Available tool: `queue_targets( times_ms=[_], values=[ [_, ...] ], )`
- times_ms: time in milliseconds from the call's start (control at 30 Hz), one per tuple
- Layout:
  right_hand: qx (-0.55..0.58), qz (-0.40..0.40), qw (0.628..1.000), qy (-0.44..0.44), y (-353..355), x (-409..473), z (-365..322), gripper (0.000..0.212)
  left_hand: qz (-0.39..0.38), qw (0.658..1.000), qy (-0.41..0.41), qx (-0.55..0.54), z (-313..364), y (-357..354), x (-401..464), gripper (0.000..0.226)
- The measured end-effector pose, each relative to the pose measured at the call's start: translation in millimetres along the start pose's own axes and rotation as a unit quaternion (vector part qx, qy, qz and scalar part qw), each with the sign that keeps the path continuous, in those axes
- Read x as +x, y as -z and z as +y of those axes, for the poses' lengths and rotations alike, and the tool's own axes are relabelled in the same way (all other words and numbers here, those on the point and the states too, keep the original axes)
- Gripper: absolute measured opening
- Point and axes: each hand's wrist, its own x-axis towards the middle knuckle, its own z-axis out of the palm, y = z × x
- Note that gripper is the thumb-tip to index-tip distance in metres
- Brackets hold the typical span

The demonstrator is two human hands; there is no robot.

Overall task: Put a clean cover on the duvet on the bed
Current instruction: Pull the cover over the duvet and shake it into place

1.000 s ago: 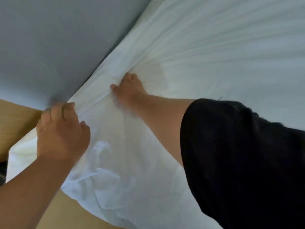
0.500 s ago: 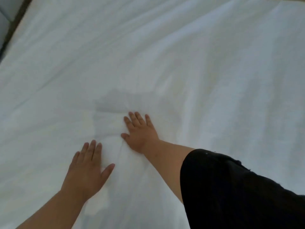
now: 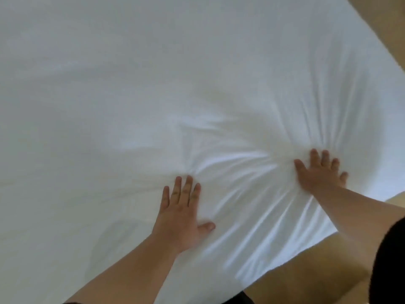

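The white duvet cover [image 3: 153, 84] fills almost the whole head view and lies spread across the bed. My left hand [image 3: 182, 213] presses flat on it near the lower middle, fingers straight and spread. My right hand [image 3: 320, 172] presses flat on the cloth further right, close to the cover's corner. Between and around the two hands the fabric bunches into fanned creases. The duvet itself is hidden under the cover.
Tan wooden floor [image 3: 306, 273] shows past the cover's lower right edge and at the top right corner [image 3: 385, 25]. My black sleeve [image 3: 392, 260] fills the bottom right. The left and far parts of the cover lie smooth.
A second ago both hands gripped the cover's edge by a grey wall. They let go and now press flat; the view has swung right and the hands have spread apart toward a corner.
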Motion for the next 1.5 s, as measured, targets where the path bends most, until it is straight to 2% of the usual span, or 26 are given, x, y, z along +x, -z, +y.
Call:
queue_targets(
  times_ms=[100, 200, 267, 333, 400, 467, 533, 633, 700, 767, 867, 967, 1067, 1200, 1267, 1333, 1433, 1500],
  values=[
    [0.018, -0.051, 0.995, -0.088, -1.6, 35.1, 100.9, 0.085, -0.035, 0.997, -0.065, 0.019, 73.4, -7.5, 27.8, 0.108],
    [0.075, -0.085, 0.983, -0.147, -9.3, 54.3, 141.0, 0.089, -0.069, 0.991, -0.115, 0.016, 125.3, -23.9, 28.6, 0.108],
    [0.089, -0.051, 0.982, -0.161, -13.7, 51.2, 143.3, 0.085, -0.097, 0.986, -0.135, 0.020, 146.4, -31.5, 19.6, 0.104],
    [0.075, -0.003, 0.988, -0.134, -12.7, 31.2, 126.1, 0.076, -0.123, 0.981, -0.151, 0.026, 157.9, -37.4, 5.9, 0.099],
    [0.067, 0.031, 0.997, -0.031, -14.6, 0.6, 94.4, 0.070, -0.134, 0.978, -0.157, 0.027, 159.2, -39.4, -2.8, 0.090],
    [0.063, 0.042, 0.989, 0.125, -16.4, -35.3, 57.7, 0.069, -0.119, 0.979, -0.163, 0.021, 155.7, -34.9, -3.8, 0.072],
    [0.033, -0.005, 0.956, 0.291, -18.0, -74.6, 19.0, 0.067, -0.093, 0.979, -0.178, 0.032, 155.3, -26.5, -4.1, 0.064],
    [-0.003, -0.097, 0.880, 0.464, -23.8, -119.9, -37.9, 0.065, -0.090, 0.986, -0.123, 0.063, 154.3, -20.0, -8.8, 0.054],
    [-0.020, -0.106, 0.839, 0.533, -19.7, -127.9, -70.4, 0.064, -0.070, 0.993, -0.076, 0.056, 158.1, -11.6, -11.1, 0.047],
    [-0.014, -0.092, 0.821, 0.563, -4.7, -111.5, -97.5, 0.063, 0.004, 0.998, -0.042, 0.050, 157.4, -4.8, -7.5, 0.048],
    [0.010, -0.061, 0.843, 0.534, 22.6, -40.4, -103.2, 0.061, 0.055, 0.998, 0.005, 0.034, 159.0, 6.3, 24.4, 0.062],
    [-0.020, -0.009, 0.876, 0.482, 43.5, 70.3, -57.8, 0.064, 0.105, 0.993, 0.049, 0.028, 183.4, 17.5, 87.0, 0.071],
    [-0.026, 0.049, 0.910, 0.410, 66.4, 195.6, 41.1, 0.068, 0.129, 0.990, 0.056, 0.015, 248.7, 17.2, 178.1, 0.077],
    [0.044, 0.079, 0.980, 0.179, 103.3, 347.0, 231.7, 0.071, 0.141, 0.990, 0.008, 0.016, 406.7, 15.6, 315.8, 0.088],
    [0.110, 0.041, 0.993, 0.032, 102.7, 403.0, 327.9, 0.077, 0.124, 0.990, -0.045, 0.043, 486.1, 18.8, 372.4, 0.096],
    [0.207, -0.040, 0.975, -0.064, 91.9, 429.6, 397.9, 0.087, 0.084, 0.990, -0.083, 0.078, 553.0, 16.5, 407.9, 0.103],
    [0.320, -0.155, 0.933, -0.053, 61.1, 434.9, 435.2, 0.061, 0.033, 0.988, -0.105, 0.109, 610.4, 0.5, 421.9, 0.112],
    [0.340, -0.190, 0.919, -0.059, 43.8, 434.6, 440.6, 0.057, 0.017, 0.984, -0.123, 0.126, 624.5, -12.2, 418.0, 0.116]
  ],
)
